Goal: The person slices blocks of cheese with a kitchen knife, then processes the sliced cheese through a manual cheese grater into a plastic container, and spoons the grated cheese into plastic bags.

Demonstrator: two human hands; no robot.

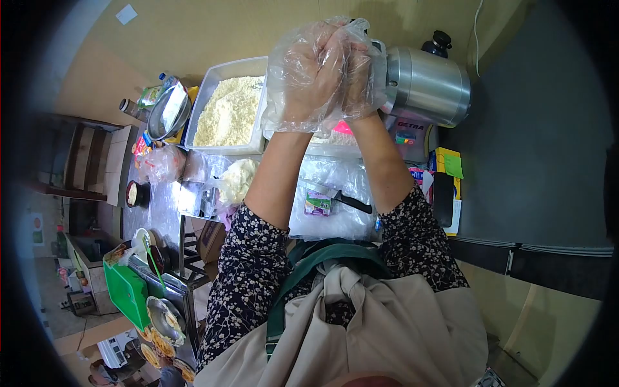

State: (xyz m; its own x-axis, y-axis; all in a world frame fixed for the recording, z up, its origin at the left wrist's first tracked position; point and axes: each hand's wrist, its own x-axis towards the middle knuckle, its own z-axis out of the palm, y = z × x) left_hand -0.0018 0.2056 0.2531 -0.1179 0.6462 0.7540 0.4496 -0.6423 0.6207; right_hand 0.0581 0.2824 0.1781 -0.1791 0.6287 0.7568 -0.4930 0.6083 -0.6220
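Over the back edge of the table (158,216), the person's left hand (314,76) and right hand (360,79) are raised together, one against the other, both in clear plastic gloves (278,97). I can't tell whether the fingers close on anything. Just left stands a tub (222,149) of flour (227,116), just right a metal canister (433,87). Toward the front edge, a knife (353,202) lies on plastic sheeting (338,226).
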